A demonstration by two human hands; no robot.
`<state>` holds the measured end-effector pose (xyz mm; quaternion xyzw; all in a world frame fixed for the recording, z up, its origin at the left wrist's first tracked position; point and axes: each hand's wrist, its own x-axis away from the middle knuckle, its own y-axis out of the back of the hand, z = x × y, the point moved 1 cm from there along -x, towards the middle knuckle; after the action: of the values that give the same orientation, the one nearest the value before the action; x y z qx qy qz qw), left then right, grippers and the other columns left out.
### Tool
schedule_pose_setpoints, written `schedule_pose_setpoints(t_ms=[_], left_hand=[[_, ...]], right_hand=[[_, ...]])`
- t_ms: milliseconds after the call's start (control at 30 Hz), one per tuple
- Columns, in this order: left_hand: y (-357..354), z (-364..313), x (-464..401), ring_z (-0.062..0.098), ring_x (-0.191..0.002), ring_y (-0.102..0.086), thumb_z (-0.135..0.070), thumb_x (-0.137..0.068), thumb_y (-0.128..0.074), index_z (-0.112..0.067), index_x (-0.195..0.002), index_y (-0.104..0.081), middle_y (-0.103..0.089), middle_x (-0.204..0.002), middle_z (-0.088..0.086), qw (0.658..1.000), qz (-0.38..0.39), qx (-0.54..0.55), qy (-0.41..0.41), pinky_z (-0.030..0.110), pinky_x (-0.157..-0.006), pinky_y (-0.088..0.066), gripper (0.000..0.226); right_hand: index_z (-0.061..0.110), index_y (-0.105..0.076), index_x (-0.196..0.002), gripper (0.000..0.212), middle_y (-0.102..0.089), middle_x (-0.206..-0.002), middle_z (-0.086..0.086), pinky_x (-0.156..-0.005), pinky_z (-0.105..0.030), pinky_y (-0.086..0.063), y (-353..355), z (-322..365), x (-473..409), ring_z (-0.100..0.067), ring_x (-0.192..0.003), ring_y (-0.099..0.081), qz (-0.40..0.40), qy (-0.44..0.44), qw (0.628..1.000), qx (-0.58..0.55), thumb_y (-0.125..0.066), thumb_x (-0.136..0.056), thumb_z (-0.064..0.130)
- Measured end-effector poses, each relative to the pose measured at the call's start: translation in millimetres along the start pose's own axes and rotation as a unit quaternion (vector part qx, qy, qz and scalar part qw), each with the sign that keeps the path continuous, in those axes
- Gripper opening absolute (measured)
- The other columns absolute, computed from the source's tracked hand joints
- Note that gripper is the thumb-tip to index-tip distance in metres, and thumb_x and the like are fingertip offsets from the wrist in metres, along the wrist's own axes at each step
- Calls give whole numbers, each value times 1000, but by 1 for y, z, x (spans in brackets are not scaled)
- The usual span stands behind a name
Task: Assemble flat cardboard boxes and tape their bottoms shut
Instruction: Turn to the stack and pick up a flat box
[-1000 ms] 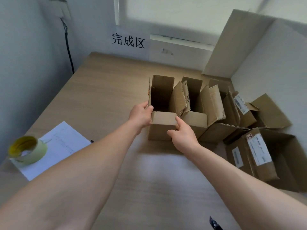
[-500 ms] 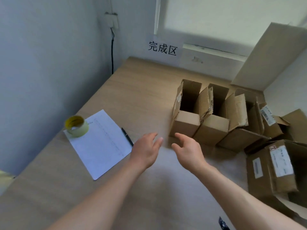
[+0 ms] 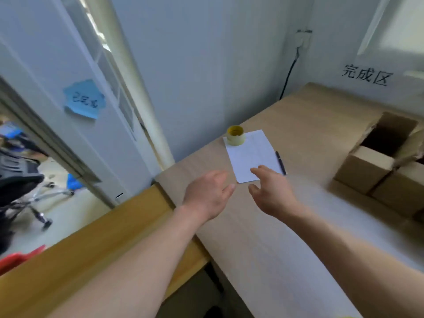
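Boxes and tape on the tabletop

I see brown open-topped cardboard boxes (image 3: 376, 166) upright at the right edge; a yellow-cored tape roll (image 3: 235, 135) sits on paper, well apart.

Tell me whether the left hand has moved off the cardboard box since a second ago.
Yes. The left hand has let go of the cardboard box and pulled back leftward, now open near the paper sheet.
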<state>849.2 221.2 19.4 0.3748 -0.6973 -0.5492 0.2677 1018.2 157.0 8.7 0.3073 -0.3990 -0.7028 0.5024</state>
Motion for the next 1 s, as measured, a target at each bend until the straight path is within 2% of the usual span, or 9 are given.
schedule_pose_setpoints(t_ms=[100, 200, 233, 433, 633, 833, 1000], left_hand=[[25, 44, 47, 26, -115, -53, -47, -97, -42, -17, -120, -58, -57, -128, 2, 998, -19, -32, 48, 37, -88, -48, 41], [46, 87, 95, 26, -117, -52, -47, -95, -46, -19, -121, -59, -58, -128, 1, 994, -46, -33, 96, 38, -93, -47, 40], [53, 101, 112, 25, -119, -51, -47, -94, -47, -20, -122, -59, -58, -129, 1, 992, -51, -35, 113, 39, -96, -46, 41], [84, 203, 229, 24, -124, -48, -51, -95, -45, -22, -129, -55, -55, -134, 0, 973, -59, -67, 212, 41, -97, -45, 46], [99, 314, 361, 24, -125, -46, -55, -94, -44, -24, -129, -55, -53, -136, -1, 953, -51, -75, 290, 41, -99, -43, 49], [105, 409, 498, 23, -126, -44, -60, -91, -45, -29, -130, -52, -54, -134, -4, 925, -29, -82, 369, 42, -96, -41, 51], [103, 454, 589, 20, -118, -51, -66, -86, -50, -28, -124, -56, -59, -126, -6, 895, -28, -74, 440, 42, -96, -45, 54]], right_hand=[[12, -59, -124, 38, -59, -118, -5, -88, -37, -47, -14, 55, 11, -28, -111, -55, 18, 70, 997, 36, -55, -90, 28], [18, -54, -137, 48, -50, -145, -8, -100, -38, -44, -32, 107, 24, -30, -124, -53, 31, 130, 989, 58, -57, -91, 32], [20, -52, -138, 49, -48, -148, -7, -100, -39, -45, -39, 125, 29, -30, -125, -53, 35, 150, 986, 68, -57, -91, 34], [25, -53, -134, 48, -58, -136, -1, -98, -40, -45, -100, 246, 70, -23, -126, -51, 48, 271, 953, 128, -55, -89, 38], [28, -50, -137, 50, -61, -133, 0, -94, -41, -46, -186, 374, 135, -25, -119, -57, 80, 326, 931, 145, -55, -90, 44], [32, -39, -145, 60, -57, -138, 2, -97, -42, -47, -273, 494, 207, -25, -120, -57, 159, 371, 904, 140, -55, -90, 49], [33, -39, -142, 63, -58, -136, 2, -91, -41, -52, -328, 560, 251, -26, -117, -59, 224, 412, 872, 142, -59, -85, 51]])
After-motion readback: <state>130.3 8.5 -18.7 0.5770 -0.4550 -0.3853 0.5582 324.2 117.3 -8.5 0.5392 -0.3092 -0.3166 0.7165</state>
